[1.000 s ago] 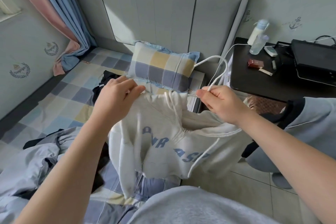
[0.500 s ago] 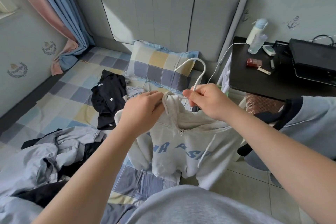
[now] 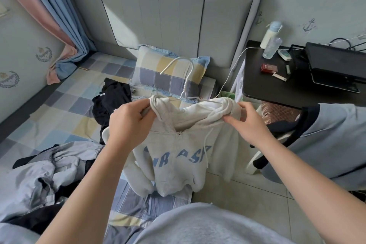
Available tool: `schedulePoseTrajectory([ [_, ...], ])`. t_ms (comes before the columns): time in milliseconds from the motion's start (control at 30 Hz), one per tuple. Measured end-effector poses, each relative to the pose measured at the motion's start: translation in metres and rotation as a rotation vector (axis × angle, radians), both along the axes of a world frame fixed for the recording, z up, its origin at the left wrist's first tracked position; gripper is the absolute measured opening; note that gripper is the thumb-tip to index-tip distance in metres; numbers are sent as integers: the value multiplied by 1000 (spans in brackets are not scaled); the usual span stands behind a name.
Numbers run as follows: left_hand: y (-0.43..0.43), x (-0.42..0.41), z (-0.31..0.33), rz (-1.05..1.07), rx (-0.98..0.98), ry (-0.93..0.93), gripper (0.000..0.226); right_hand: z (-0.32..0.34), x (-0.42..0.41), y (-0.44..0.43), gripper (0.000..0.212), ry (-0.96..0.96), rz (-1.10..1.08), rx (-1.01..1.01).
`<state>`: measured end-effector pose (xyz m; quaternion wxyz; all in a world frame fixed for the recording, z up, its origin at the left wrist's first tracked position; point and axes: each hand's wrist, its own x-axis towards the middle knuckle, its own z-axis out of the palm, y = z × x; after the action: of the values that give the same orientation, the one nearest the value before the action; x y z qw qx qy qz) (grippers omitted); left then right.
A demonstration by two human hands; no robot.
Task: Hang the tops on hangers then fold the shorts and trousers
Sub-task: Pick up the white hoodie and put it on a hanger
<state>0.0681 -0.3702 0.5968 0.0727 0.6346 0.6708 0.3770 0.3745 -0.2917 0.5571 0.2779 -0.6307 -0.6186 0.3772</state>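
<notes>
Though close together before, left hand (image 3: 129,125) and right hand (image 3: 248,123) now grip the hoodie (image 3: 178,156) shoulders apart — hanger (image 3: 184,88) ends hidden.

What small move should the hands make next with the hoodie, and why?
Probably smooth both shoulders outward over the ends of the hanger. The left hand and the right hand each pinch bunched fabric of the white hoodie at a shoulder, so it does not yet sit flat.
</notes>
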Motion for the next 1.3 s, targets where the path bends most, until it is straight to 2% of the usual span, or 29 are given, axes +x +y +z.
schedulePoseTrajectory([
  [67, 0, 1, -1, 6, -1, 4, 43, -2, -1, 1, 41, 11, -9, 36],
  [233, 2, 5, -6, 2, -13, 44, 44, -1, -8, 3, 25, -159, -114, 196],
  [433, 3, 24, -8, -99, -108, 205, 57, 44, -27, 6, 26, -87, -80, 356],
  [533, 3, 35, -11, -93, -108, 189, 55, 70, -51, -2, 21, 9, 59, 508],
  [567, 3, 33, -11, -66, -96, 145, 49, 73, -55, -4, 19, 55, 158, 492],
  [667, 2, 17, -12, 23, -78, -22, 43, 72, -45, -3, 26, 268, 405, 228],
  [700, 0, 11, -12, 34, -64, -75, 45, 67, -35, 1, 30, 247, 402, 212],
  [767, -3, -1, -9, 35, -26, -179, 43, 52, -10, 11, 33, 80, 330, 212],
  [833, -6, -9, -5, 17, 12, -263, 44, 34, 15, 17, 33, -20, 302, 79],
  [900, -7, -15, 0, -6, 39, -308, 50, 15, 31, 17, 27, -29, 303, -80],
  [967, -6, -19, 3, -16, 46, -318, 55, -2, 41, 17, 16, -79, 274, -124],
  [1033, -5, -21, 4, -21, 37, -286, 52, -12, 46, 17, 12, -125, 202, -76],
  [1133, -1, -24, 3, 6, 16, -105, 48, -5, 50, 17, 16, -143, -8, 142],
  [1200, 1, -24, 3, 22, -3, 40, 48, 12, 51, 14, 18, -79, -77, 299],
  [1300, 2, -21, 3, 54, -17, 140, 42, 40, 46, -3, 17, 97, -20, 428],
])
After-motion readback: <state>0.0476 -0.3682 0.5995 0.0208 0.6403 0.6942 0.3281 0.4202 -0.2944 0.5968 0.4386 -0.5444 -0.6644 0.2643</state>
